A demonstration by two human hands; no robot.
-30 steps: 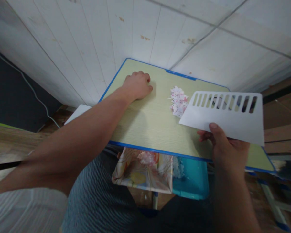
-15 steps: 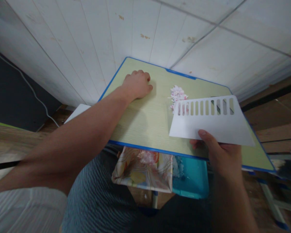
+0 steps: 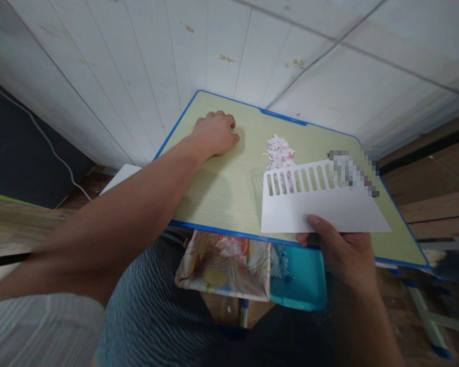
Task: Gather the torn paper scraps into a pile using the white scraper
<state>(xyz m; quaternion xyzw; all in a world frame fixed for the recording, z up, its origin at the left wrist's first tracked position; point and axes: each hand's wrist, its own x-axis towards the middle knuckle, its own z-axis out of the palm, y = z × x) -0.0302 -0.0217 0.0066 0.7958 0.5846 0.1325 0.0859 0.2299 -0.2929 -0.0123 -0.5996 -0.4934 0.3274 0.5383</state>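
My right hand [image 3: 338,247] grips the lower edge of a white card [image 3: 321,211], thumb on top and fingers beneath. A row of rounded slots is cut along its far edge. The card is raised over the right part of a pale green tabletop [image 3: 229,188] with a blue rim. Just beyond it lies a small pile of white and pink paper scraps [image 3: 279,150], partly seen through the slots. On the far left of the tabletop rests my left hand [image 3: 216,133], back up, fingers loosely bent, thumb apart. Nothing shows in it; the fingertips are hidden.
Below the near edge sit a patterned cloth-lined box [image 3: 222,285] with crumpled plastic in it and a turquoise tray [image 3: 306,288]. A blurred-out dark object [image 3: 369,186] lies at the tabletop's right. White plank walls [image 3: 229,46] stand behind, with a cable [image 3: 302,74] running down.
My right hand has moved the card slightly left and toward me, showing more of the dark object at the right. My left hand stays in place.
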